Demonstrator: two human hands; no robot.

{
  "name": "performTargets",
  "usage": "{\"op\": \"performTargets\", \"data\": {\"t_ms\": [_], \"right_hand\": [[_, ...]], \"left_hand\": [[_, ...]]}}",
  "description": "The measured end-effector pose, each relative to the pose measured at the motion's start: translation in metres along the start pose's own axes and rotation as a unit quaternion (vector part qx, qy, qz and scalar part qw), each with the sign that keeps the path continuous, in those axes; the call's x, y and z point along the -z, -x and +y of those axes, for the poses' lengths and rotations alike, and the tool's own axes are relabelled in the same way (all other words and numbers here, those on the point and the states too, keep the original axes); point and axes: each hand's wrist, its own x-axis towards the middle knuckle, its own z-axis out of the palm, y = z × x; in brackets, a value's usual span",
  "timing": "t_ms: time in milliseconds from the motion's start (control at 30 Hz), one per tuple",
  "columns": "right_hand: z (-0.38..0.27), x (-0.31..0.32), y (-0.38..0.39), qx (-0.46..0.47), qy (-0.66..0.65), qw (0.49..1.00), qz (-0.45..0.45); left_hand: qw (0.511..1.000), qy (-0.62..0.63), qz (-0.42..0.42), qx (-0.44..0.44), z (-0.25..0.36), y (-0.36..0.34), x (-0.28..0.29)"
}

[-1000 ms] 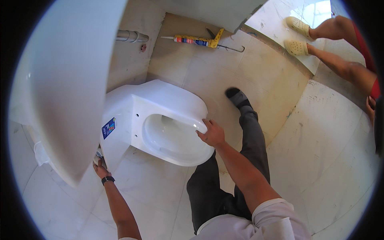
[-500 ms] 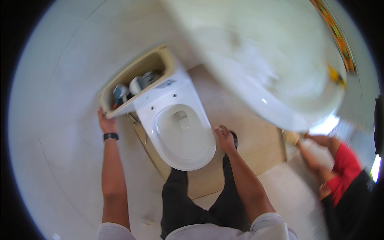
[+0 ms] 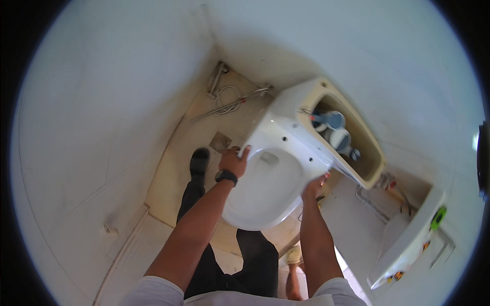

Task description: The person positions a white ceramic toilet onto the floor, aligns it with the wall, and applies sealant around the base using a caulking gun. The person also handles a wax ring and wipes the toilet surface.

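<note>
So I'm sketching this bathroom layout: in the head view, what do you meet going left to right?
Black shoe → left hand with a black wristwatch → white ceramic toilet bowl → right hand → open beige cistern → white ceramic piece with stickers.

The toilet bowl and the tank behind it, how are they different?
The toilet bowl is rounded and white inside, while the tank is boxy with a yellowish inside. The bowl looks empty; the tank is open on top and holds blue and grey fittings. The left hand and right hand grip the bowl's rim on either side, and neither touches the tank. Both are glossy white outside and joined as one piece.
</note>
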Motion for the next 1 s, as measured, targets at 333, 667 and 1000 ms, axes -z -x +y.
{"op": "performTargets", "data": {"t_ms": [333, 667, 1000], "right_hand": [[-0.044, -0.017, 0.045, -0.103, 0.021, 0.993, 0.045], [-0.053, -0.022, 0.053, -0.105, 0.049, 0.991, 0.065], [-0.058, -0.024, 0.055, -0.136, 0.009, 0.988, 0.072]], "left_hand": [[0.998, -0.057, 0.04, 0.002, 0.008, 0.01, 0.007], [0.996, -0.068, 0.049, 0.015, 0.01, 0.008, 0.005], [0.994, -0.095, 0.03, 0.049, 0.018, 0.007, 0.008]]}}
